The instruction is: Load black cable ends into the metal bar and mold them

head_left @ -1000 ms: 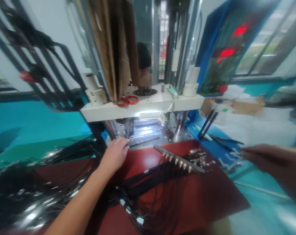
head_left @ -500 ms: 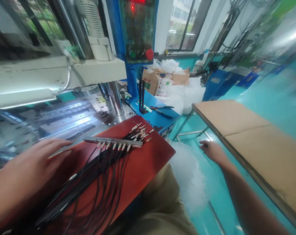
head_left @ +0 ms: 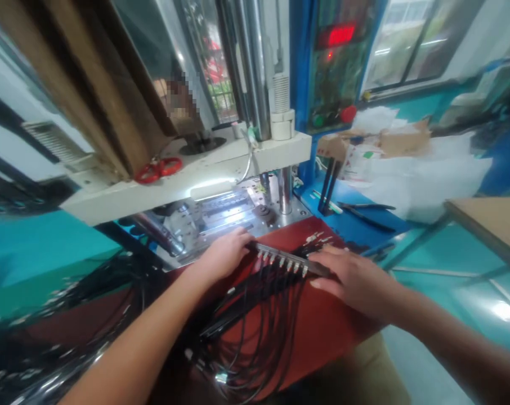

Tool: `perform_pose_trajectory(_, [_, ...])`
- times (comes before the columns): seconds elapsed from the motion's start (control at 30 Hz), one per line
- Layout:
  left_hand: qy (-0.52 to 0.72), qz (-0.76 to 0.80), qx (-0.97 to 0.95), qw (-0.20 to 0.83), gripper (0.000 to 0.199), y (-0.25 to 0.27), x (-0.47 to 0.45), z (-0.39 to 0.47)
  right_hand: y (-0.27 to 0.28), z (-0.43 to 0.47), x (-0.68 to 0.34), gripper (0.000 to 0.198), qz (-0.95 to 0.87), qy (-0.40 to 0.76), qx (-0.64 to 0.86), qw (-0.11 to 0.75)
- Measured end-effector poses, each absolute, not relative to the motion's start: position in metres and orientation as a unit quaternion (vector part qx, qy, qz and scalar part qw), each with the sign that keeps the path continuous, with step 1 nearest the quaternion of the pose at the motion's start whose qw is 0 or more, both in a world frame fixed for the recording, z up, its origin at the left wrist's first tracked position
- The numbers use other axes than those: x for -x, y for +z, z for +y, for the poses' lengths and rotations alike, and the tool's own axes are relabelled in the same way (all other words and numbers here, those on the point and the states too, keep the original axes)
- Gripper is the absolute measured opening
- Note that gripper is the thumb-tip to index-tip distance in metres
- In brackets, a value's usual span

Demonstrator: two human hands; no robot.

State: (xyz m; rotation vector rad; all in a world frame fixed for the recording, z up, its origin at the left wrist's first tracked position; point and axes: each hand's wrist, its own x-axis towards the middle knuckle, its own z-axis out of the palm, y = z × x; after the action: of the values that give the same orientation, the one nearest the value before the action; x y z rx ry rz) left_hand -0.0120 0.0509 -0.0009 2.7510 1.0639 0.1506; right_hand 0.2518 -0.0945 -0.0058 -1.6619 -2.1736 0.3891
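Observation:
A narrow metal bar (head_left: 286,256) holds a row of several cable ends with shiny metal tips (head_left: 281,262). My left hand (head_left: 226,252) is closed on the bar's left end, its fingertips curled at that end. The bar's right end lies between the thumb and fingers of my right hand (head_left: 352,278), which is closed on it. Black cables (head_left: 259,320) hang from the bar in loops over a red-brown board (head_left: 322,332). Behind the bar, more loose cable ends (head_left: 316,239) lie on the board.
A press with a pale plate (head_left: 225,169) and a lit metal bed (head_left: 225,211) stands ahead. Red-handled scissors (head_left: 159,169) rest on the plate. Pliers (head_left: 367,214) lie on a blue shelf (head_left: 343,230). A dark cable pile (head_left: 81,287) is at left, a cardboard-topped table (head_left: 491,219) at right.
My right hand has come in from over the floor at right to the bar's right end. My left hand has moved onto its left end. The view has turned left.

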Motion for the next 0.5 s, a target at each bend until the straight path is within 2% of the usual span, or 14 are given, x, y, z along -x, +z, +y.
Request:
perform_pose_trajectory(0.13, [0.051, 0.371, -0.922, 0.095, 0.014, 0.005, 0.021, 0.044, -0.008, -0.081, -0.259, 0.025, -0.778, 0.161, 0.582, 0.172])
perform_pose_trajectory(0.27, [0.146, 0.419, -0.888, 0.123, 0.014, 0.025, 0.05, 0.04, 0.015, -0.048, -0.26, 0.024, -0.771, 0.196, 0.568, 0.211])
perform_pose_trajectory(0.37, [0.181, 0.447, -0.859, 0.175, 0.007, 0.033, 0.071, 0.04, 0.033, -0.015, -0.249, 0.025, -0.77, 0.168, 0.571, 0.229])
perform_pose_trajectory(0.5, [0.173, 0.433, -0.86, 0.208, 0.03, 0.022, 0.075, 0.038, 0.039, 0.013, -0.237, 0.024, -0.764, 0.119, 0.582, 0.251])
